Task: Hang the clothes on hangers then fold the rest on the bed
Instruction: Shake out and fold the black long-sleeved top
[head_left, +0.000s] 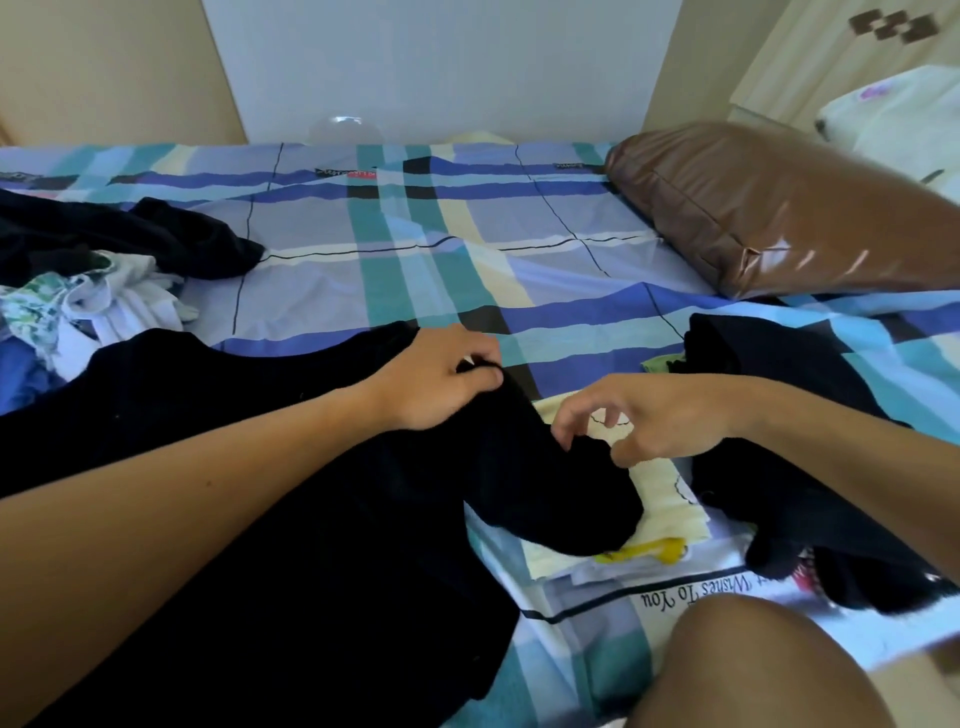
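Observation:
A black garment (291, 499) lies spread across the near left of the bed, one sleeve reaching right over a pale yellow folded cloth (660, 499). My left hand (441, 379) pinches the garment's upper edge near the shoulder. My right hand (654, 421) hovers just above the sleeve's end with fingers loosely curled, holding nothing I can see. A dark pile of clothes (810, 457) sits under my right forearm. At the left lies a heap of white and patterned clothes (93, 301) with another black garment (130, 234) behind it.
The bed has a blue, teal and cream plaid sheet (467, 244). A shiny brown pillow (779, 208) lies at the back right. My knee (753, 670) is at the bottom right edge. A wall runs behind the bed.

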